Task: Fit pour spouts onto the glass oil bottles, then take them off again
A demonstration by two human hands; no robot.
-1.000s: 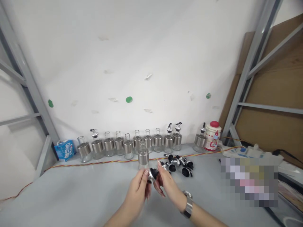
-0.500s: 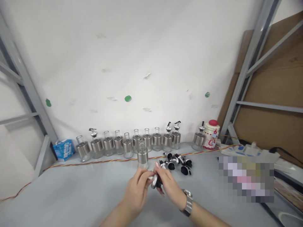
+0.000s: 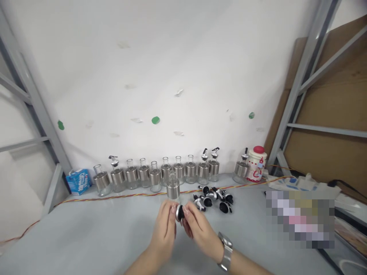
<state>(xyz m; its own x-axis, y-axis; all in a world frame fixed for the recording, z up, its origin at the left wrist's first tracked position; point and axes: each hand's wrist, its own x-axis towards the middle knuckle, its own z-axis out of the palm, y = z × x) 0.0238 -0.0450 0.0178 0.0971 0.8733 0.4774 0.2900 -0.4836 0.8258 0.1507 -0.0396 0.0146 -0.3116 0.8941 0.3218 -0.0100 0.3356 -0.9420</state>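
Note:
Both hands hold one silver-and-black pourer stopper (image 3: pixel 179 213) between them, above the front of the grey table. My left hand (image 3: pixel 164 225) is closed on its silver side. My right hand (image 3: pixel 200 227), with a metal watch on the wrist, pinches its black side. Just beyond the fingers stands a glass bottle (image 3: pixel 172 188) with a steel band and an uncapped neck. Several loose pourer stoppers (image 3: pixel 224 207) lie in a pile to the right of that bottle. The stopper's spout is hidden by my left fingers.
A row of steel-banded bottles (image 3: pixel 155 178) lines the wall, some topped with pourers. A blue carton (image 3: pixel 78 182) stands at the left end, a white jar with a red lid (image 3: pixel 256 165) at the right. A twisted cable (image 3: pixel 123 196) crosses the table; a power strip (image 3: pixel 304 182) lies right.
The stopper has turned in my hands, its black side now facing right, and moved slightly left and up. My fingers have shifted their grip around it.

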